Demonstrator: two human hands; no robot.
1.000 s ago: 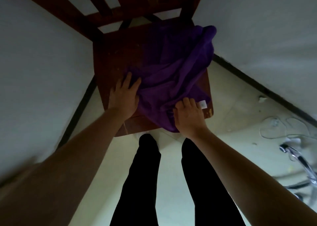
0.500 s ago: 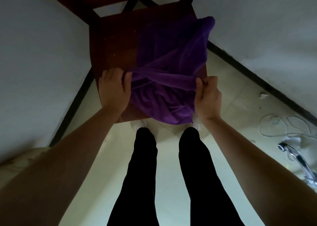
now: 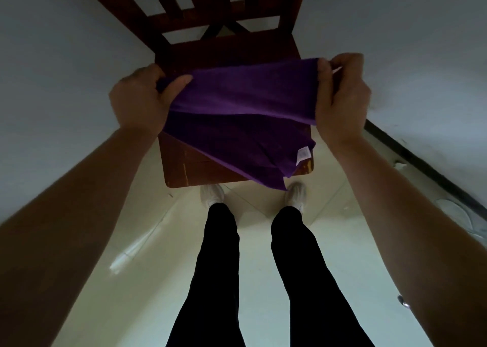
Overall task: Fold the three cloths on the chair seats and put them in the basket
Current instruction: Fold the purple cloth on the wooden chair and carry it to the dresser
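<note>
Two grips, head view: left grip [image 3: 137, 101] and right grip [image 3: 342, 99] each pinched an upper corner of the purple cloth [image 3: 242, 104]. It hung stretched over the chair seat [image 3: 184, 162]; a second ago it lay bunched there. First fold likely starting; basket unseen.

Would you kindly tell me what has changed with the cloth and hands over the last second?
The left hand and right hand, earlier resting on the bunched purple cloth, gripped its edge, moved apart and lifted it, spreading it out. The wooden chair stayed in place.
</note>
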